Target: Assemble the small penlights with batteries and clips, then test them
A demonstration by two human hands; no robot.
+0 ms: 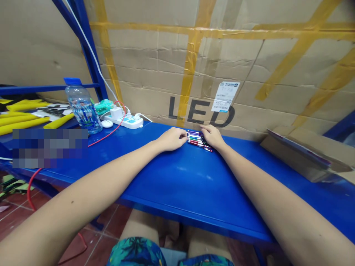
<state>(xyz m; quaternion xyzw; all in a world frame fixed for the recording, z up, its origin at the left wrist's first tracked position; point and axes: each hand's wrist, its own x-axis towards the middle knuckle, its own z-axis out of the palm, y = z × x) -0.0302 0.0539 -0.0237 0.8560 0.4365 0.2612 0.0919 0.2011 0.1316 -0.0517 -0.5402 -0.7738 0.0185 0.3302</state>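
Left hand (172, 139): open, palm down, fingertips against the left ends of the pens. Right hand (212, 136): also open and palm down, fingers resting against the far right side of the same pens, not closed around them. One tight row of slim pens (200, 140), perhaps six to eight, exact count unclear, with glossy red, green and dark barrels, lying flat between both hands at 12 o'clock. Beneath them, one smooth, glossy blue metal workbench (177, 177). At 10 o'clock, one clear plastic water bottle (82, 107) with a blue cap. Just right of it, one white power strip (126, 121), one small white oval object (107, 123) and one thin red cable (108, 136). At 9 o'clock, several yellow foam rods (22, 125). Behind the bench at 12 o'clock, one large corrugated cardboard carton (155, 66) with yellow tape and large printed letters reading "LED", plus one white barcode label (225, 96). At 2 o'clock, one flat cardboard box (302, 153).
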